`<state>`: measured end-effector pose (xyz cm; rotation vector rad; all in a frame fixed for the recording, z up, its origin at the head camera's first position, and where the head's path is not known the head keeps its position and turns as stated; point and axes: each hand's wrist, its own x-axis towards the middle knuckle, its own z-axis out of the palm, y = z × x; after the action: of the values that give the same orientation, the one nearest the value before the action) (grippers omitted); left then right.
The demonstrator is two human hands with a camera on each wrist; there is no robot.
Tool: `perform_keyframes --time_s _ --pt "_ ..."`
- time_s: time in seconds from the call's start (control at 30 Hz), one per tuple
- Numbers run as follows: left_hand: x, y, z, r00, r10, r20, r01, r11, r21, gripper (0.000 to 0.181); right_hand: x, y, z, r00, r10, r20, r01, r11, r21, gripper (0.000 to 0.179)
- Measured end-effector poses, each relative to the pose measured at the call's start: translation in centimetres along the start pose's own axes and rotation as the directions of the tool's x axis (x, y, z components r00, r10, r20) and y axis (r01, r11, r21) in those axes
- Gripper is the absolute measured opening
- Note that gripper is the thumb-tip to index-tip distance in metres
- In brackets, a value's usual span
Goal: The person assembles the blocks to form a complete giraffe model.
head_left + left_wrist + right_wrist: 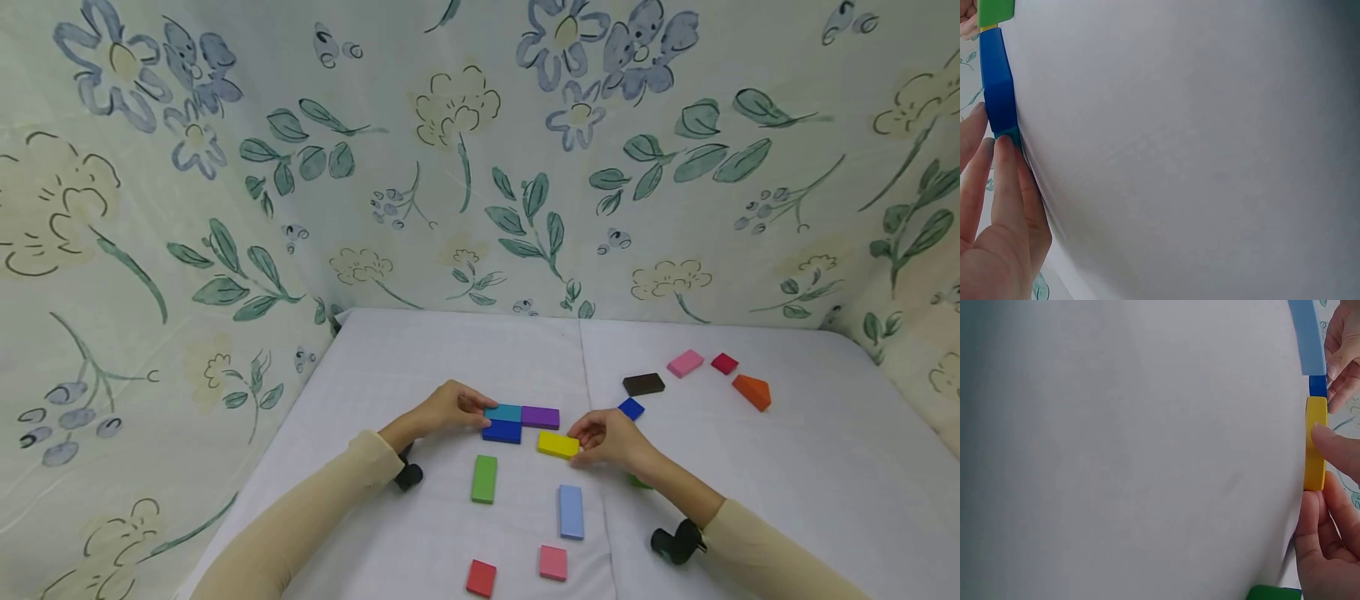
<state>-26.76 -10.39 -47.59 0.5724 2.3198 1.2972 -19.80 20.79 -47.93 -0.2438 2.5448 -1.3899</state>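
At the middle of the table, a teal block point(504, 412), a purple block point(541, 417) and a dark blue block point(502, 432) lie flat against one another. My left hand point(448, 408) is at the left end of the teal and dark blue blocks, its fairly straight fingertips touching them. In the left wrist view, those fingertips rest against the teal block's end point(1009, 134). Just below the purple block, my right hand point(617, 439) holds a yellow block point(557, 445) by its right end. The right wrist view shows the thumb on the yellow block's side point(1315, 450) and fingers at its end.
Nearer me lie a green block point(484, 479), a light blue block point(571, 512), a red block point(481, 578) and a pink block point(553, 563). Beyond my right hand are a small blue block point(632, 408), a dark brown block point(643, 384) and an orange piece point(753, 392).
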Motion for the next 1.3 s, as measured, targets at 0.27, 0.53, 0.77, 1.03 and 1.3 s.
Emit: perform_keyframes --time_s 0.27,0.53,0.77,1.03,1.3 --pt "0.2 -0.2 0.1 1.000 -0.005 -0.008 0.005 1.000 -0.002 0.033 0.3 0.3 -0.1 1.000 -0.017 -0.001 0.017 1.000 -0.011 0.031" --pt "0.2 -0.1 0.0 1.000 -0.010 -0.008 0.010 1.000 0.012 0.032 0.7 0.3 0.1 1.000 -0.001 -0.027 0.000 1.000 -0.019 0.031" --pt "0.2 -0.2 0.0 1.000 -0.008 0.000 0.008 1.000 0.019 0.031 0.8 0.3 0.1 0.999 0.004 -0.035 -0.004 1.000 -0.014 0.030" --pt "0.3 -0.1 0.0 1.000 -0.014 -0.003 0.014 1.000 0.017 0.031 1.1 -0.1 0.1 0.999 0.019 -0.043 -0.018 1.000 0.020 0.028" --pt "0.2 -0.1 0.1 1.000 -0.005 -0.002 0.005 1.000 0.009 0.032 1.3 -0.2 0.1 0.998 0.044 -0.054 -0.043 0.999 0.018 0.028"
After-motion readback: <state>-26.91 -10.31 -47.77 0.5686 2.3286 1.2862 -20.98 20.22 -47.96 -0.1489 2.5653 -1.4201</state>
